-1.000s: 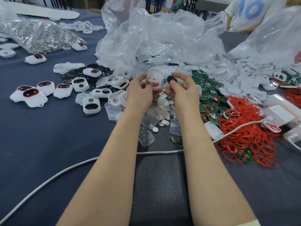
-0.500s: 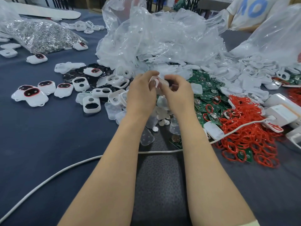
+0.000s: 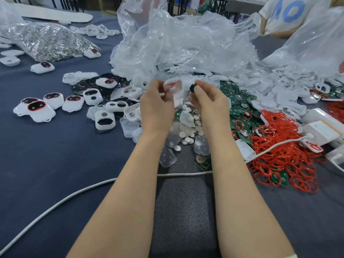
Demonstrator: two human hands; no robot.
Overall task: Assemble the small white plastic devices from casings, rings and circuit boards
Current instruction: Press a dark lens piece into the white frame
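My left hand (image 3: 156, 103) holds a white casing (image 3: 174, 88) with a red ring at its top edge, raised above the parts pile. My right hand (image 3: 208, 101) pinches a small black round part (image 3: 192, 88) just right of the casing, a short gap between them. Below the hands lie white round discs (image 3: 188, 130) and clear covers (image 3: 167, 157). Green circuit boards (image 3: 240, 107) and a heap of red rings (image 3: 279, 151) spread to the right. Finished white devices with dark red-rimmed faces (image 3: 37, 108) sit at the left, with empty white casings (image 3: 104, 121) nearer the middle.
Crumpled clear plastic bags (image 3: 186, 45) pile up behind the hands. A bag of shiny metal parts (image 3: 46, 41) lies far left. A white cable (image 3: 74, 194) crosses the dark blue table. White boxes (image 3: 323, 127) stand at the right edge. Another person's shirt (image 3: 286, 12) shows top right.
Half a second ago the hands were pressed together on the casing; now they have parted, the black part in my right hand showing again beside the casing.
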